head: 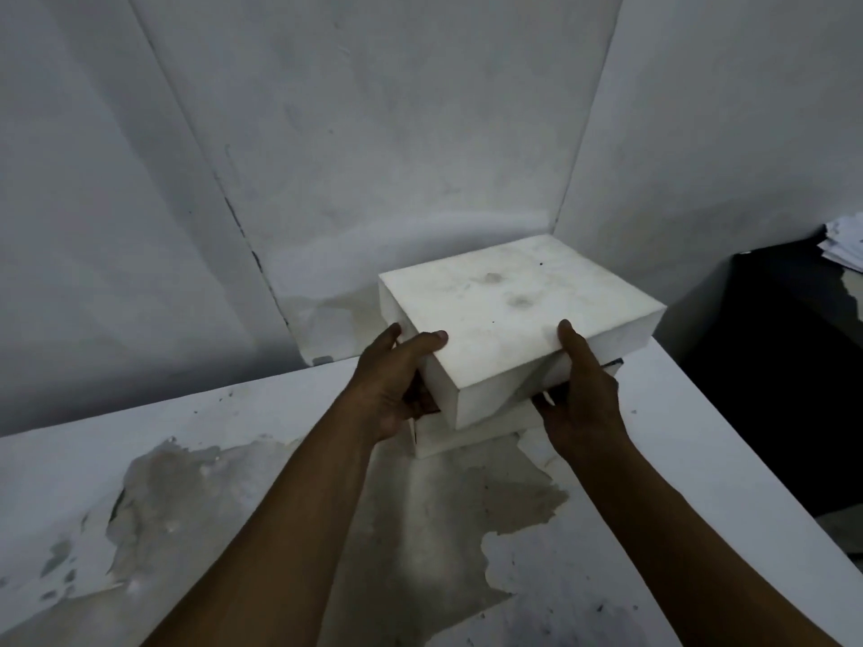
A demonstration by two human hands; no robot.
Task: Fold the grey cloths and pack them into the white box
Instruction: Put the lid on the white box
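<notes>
A white box lid, square and smudged on top, is held tilted over the white box base, which sits on the table. My left hand grips the lid's left near side, thumb on top. On the right near side, my right hand grips the lid with its thumb on top. The lid is skewed relative to the base and covers most of it. No grey cloth is visible; the inside of the box is hidden.
The white table has peeling, stained patches. White walls close in behind and at the left. A dark cabinet with papers on it stands past the table's right edge.
</notes>
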